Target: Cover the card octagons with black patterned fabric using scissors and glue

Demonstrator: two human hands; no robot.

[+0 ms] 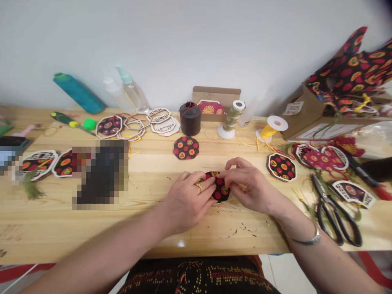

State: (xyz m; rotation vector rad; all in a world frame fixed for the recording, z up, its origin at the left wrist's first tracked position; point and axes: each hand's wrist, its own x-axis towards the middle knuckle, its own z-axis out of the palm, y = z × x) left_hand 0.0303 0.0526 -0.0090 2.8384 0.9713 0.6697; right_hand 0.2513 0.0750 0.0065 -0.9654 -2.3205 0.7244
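Note:
A black fabric piece (223,191) with red and orange round motifs lies in front of me, with a thin pale edge showing under its lower side. My left hand (191,196), a ring on one finger, holds it from the left with the fingers over its top. At its right edge, my right hand (246,183) has thumb and fingertips pinched together on the fabric. The fingers partly cover the piece. Just behind it rests a matching fabric piece (186,148). To the right is a similar fabric-filled piece with a pale frame (282,167).
Black-handled scissors (337,216) lie at right near a cardboard box (301,112) of fabric. Thread spools stand behind, including a black spool (190,119) and a yellow spool (268,130). Pale cut-out frames (165,125) and a screwdriver (69,121) lie back left. Dark scraps dot the table (196,241).

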